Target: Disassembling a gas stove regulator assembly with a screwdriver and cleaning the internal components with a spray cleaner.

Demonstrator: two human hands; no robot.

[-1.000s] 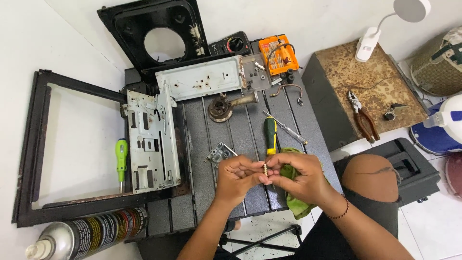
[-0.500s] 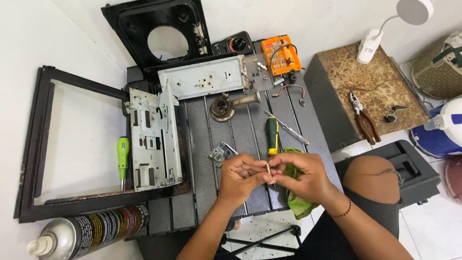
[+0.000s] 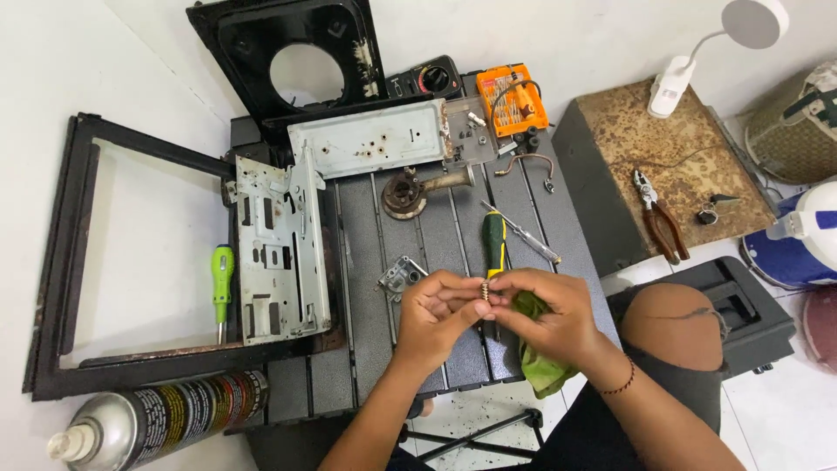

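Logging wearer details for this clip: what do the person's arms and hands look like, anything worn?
Both forearms are bare, with no sleeves or gloves showing. The left hand wears nothing visible. The right hand has a thin dark red beaded string bracelet at the wrist.

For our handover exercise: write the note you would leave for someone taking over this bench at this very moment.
Left hand and right hand: both pinch one small brass part between their fingertips, above the dark slatted table.
Right hand also holds a green cloth under its palm.
Green-handled screwdriver lies just beyond the hands; small metal bracket sits left of them.
Done: the metal panels lie dismantled on the table.
Left: the brass part is not yet set down.
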